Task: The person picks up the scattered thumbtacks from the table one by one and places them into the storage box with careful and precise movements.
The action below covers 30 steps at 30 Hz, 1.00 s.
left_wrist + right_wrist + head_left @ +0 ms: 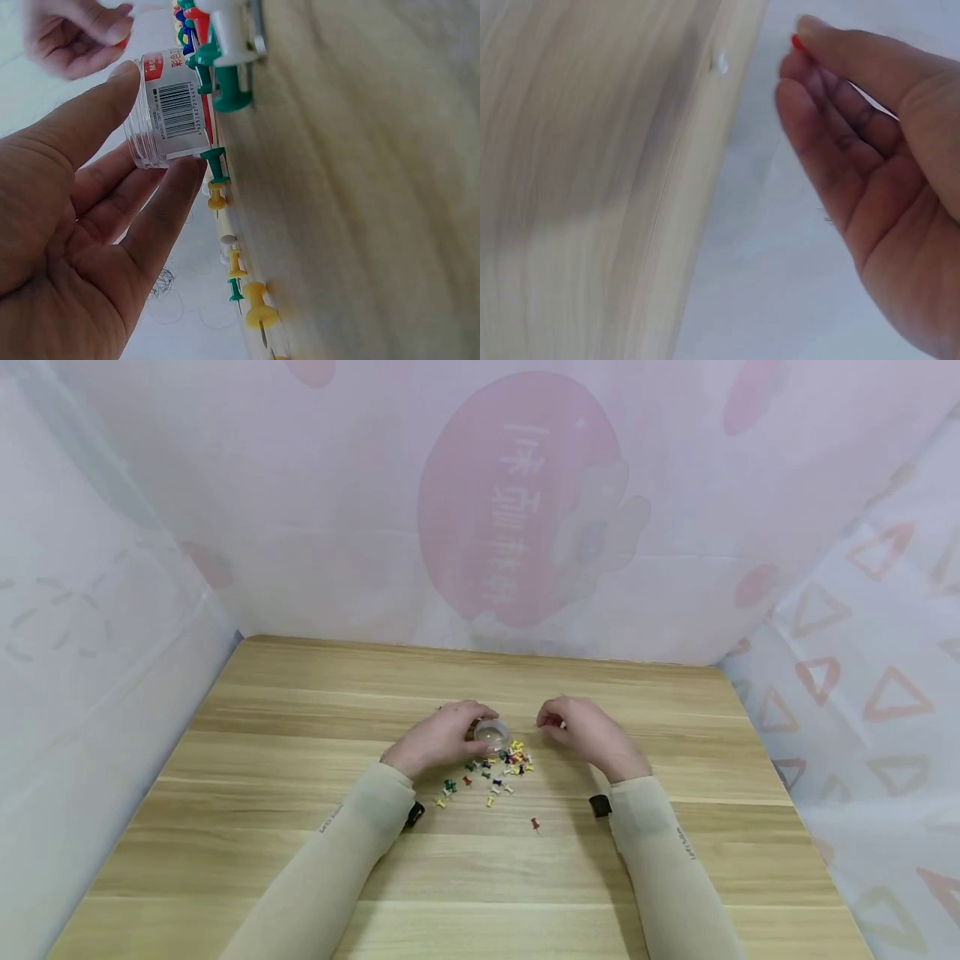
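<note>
Red and mostly hidden, a small piece (797,42) sits pinched at the thumb and forefinger tips of our right hand (881,165); our left hand (442,737) grips the clear jar (176,109) between thumb and fingers, push pins (508,759) lying beside it on the table (465,877).

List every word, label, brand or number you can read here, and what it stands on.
"M&G", probably: red logo on the clear jar.
"彩色": red characters beside it, remainder unclear.
Jar's barcode digits: too blurred.
Backdrop's pink circle: white characters, too faint.
Left sleeve, right sleeve: lettering too small.
</note>
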Tool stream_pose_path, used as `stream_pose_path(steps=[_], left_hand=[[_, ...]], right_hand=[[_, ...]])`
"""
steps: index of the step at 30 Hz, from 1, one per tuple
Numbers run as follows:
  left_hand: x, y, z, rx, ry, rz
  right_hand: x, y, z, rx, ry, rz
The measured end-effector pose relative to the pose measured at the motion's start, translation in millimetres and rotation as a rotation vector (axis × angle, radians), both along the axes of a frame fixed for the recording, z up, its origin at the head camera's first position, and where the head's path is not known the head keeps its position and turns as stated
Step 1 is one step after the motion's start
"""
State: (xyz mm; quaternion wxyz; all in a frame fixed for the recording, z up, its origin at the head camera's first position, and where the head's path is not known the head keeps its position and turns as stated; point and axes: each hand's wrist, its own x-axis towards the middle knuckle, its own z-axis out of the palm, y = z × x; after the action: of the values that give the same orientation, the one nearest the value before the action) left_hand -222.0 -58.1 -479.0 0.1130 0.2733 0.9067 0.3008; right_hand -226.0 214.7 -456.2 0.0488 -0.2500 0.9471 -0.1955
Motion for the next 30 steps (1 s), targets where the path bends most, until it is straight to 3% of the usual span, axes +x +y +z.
stream_pose_path(steps=[5,13,19,30], left_hand=[[0.6,-1,-1.4,-0.002,0.002,0.003],[1.7,-1,-2.0,0.025,-0.019,0.012],[1.7,0,-1.0,0.035,-0.031,0.011],[0.5,1,-0.7,0.034,-0.025,-0.005]], right_hand=[[3.0,-18,0.3,-0.126,0.047,-0.009],[10.9,-44,-7.8,-0.324,-0.046,-0.099],[13.8,-52,-14.9,-0.344,-0.103,-0.126],[15.8,-52,-17.6,-0.319,-0.116,-0.102]])
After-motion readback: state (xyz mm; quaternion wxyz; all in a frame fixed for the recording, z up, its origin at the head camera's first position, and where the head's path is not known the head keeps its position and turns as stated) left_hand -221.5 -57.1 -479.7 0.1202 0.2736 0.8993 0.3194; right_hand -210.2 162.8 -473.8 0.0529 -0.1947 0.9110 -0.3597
